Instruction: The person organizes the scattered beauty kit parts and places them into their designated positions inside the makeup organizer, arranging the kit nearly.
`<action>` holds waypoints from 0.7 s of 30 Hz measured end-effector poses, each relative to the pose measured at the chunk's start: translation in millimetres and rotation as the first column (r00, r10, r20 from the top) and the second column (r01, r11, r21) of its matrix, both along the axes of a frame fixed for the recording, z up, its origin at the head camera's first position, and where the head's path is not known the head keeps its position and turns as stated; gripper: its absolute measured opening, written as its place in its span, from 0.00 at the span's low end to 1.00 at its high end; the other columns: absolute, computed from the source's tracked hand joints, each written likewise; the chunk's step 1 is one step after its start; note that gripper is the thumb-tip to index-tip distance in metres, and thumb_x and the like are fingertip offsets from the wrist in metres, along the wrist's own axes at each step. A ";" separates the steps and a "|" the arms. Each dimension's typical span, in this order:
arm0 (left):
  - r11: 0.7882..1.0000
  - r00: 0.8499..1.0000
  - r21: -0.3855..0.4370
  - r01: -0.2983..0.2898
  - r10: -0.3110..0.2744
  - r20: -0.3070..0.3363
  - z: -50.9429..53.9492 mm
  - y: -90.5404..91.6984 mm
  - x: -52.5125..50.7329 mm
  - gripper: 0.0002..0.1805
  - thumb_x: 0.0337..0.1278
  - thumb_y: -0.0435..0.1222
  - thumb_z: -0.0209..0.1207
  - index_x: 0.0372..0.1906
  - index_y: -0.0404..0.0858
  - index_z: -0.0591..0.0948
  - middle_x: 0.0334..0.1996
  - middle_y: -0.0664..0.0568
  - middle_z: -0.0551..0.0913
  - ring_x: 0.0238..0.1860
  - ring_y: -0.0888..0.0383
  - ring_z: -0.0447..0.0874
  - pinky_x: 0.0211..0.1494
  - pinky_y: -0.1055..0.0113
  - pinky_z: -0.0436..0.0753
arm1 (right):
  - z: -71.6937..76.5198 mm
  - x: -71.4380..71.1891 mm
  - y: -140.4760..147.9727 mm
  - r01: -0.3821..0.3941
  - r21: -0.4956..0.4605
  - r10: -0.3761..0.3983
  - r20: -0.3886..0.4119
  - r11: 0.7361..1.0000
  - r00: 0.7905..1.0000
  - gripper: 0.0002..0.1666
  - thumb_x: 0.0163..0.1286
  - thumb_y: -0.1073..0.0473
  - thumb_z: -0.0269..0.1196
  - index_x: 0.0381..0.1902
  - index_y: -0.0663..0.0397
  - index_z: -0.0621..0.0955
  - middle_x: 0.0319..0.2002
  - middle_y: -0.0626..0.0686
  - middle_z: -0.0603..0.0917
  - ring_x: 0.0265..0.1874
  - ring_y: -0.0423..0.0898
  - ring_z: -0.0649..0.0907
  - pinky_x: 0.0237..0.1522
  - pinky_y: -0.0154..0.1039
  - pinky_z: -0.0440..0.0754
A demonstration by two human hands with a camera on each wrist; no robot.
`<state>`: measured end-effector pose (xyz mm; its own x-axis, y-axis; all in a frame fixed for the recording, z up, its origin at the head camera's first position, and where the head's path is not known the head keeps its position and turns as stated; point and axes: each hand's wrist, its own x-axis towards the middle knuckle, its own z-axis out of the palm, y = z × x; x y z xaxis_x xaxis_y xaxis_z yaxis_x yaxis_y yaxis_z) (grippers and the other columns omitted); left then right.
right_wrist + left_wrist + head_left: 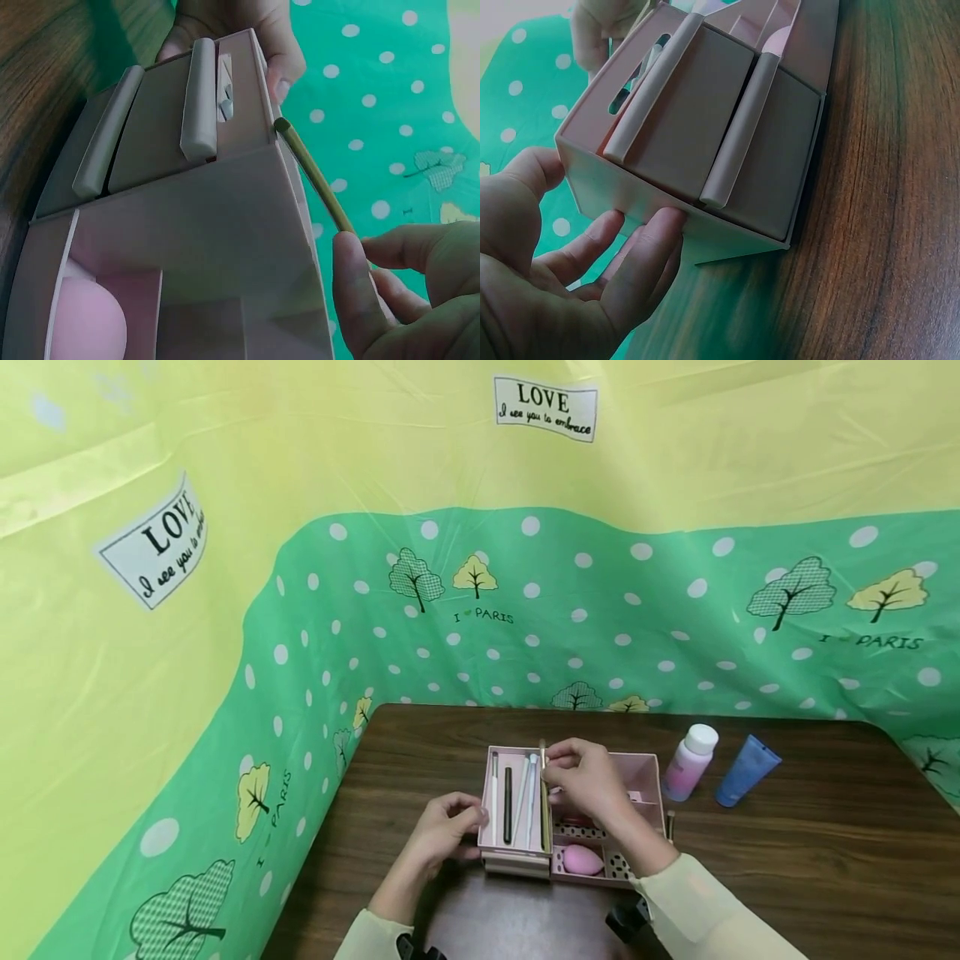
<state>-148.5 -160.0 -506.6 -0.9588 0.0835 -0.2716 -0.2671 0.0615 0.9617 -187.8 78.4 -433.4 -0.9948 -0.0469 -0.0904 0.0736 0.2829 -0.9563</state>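
The right hand (pixel 588 779) is pinching a slim gold-handled brush (pixel 313 176) at the right edge of the raised tray (pixel 501 764) on a boxy pale-pink organizer (pixel 225 210), while the left hand (pixel 444 828) is pressing spread fingers (pixel 649 266) against the organizer's left side. Good handling is probably relying on steady bracing, a light pinch, and lining the brush parallel with the tray's slim black stick (pixel 507 806).

Pale pink is worn by the organizer (pixel 195 217), brighter pink by the sponge (pixel 582 860); gold's flashed by the brush handle (pixel 315 172), blue by the tube (pixel 747 772), brown wood grain by the tabletop (pixel 825 860), white-dotted green by the curtain (pixel 645 618)!
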 end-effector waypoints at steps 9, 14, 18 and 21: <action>1.000 1.000 0.012 -0.002 0.002 -0.005 -1.1 -0.1 -0.2 0.18 0.56 0.36 0.65 0.51 0.31 0.83 0.40 0.48 0.81 0.39 0.53 0.82 0.30 0.60 0.90 | -5.6 -5.2 -15.1 0.019 -0.044 -0.018 0.014 0.999 1.000 0.17 0.62 0.72 0.65 0.50 0.67 0.82 0.40 0.62 0.85 0.20 0.47 0.85 0.28 0.42 0.90; 1.000 1.000 0.019 -0.001 0.001 -0.005 -1.8 -0.6 -0.3 0.18 0.57 0.36 0.64 0.51 0.31 0.83 0.39 0.48 0.81 0.40 0.53 0.82 0.30 0.59 0.90 | -8.5 -7.6 -22.6 0.023 -0.058 -0.023 -0.007 0.998 1.000 0.16 0.61 0.73 0.64 0.48 0.68 0.82 0.39 0.61 0.84 0.19 0.48 0.85 0.27 0.43 0.90; 1.000 1.000 0.016 -0.002 0.002 -0.006 -1.2 -0.7 -0.5 0.19 0.57 0.36 0.65 0.51 0.31 0.83 0.39 0.48 0.81 0.41 0.52 0.82 0.31 0.58 0.91 | -10.0 -9.8 -27.5 0.027 -0.067 -0.029 -0.025 0.997 0.999 0.15 0.61 0.73 0.64 0.47 0.68 0.82 0.37 0.61 0.83 0.19 0.48 0.85 0.26 0.42 0.90; 1.000 1.000 0.017 0.001 -0.001 -0.006 -0.7 -0.5 -0.5 0.20 0.56 0.37 0.65 0.52 0.30 0.82 0.39 0.47 0.80 0.41 0.52 0.82 0.32 0.57 0.91 | -10.4 -10.9 -30.5 0.039 -0.049 -0.041 -0.033 0.998 0.999 0.14 0.62 0.72 0.64 0.47 0.66 0.82 0.38 0.60 0.83 0.20 0.47 0.86 0.27 0.41 0.90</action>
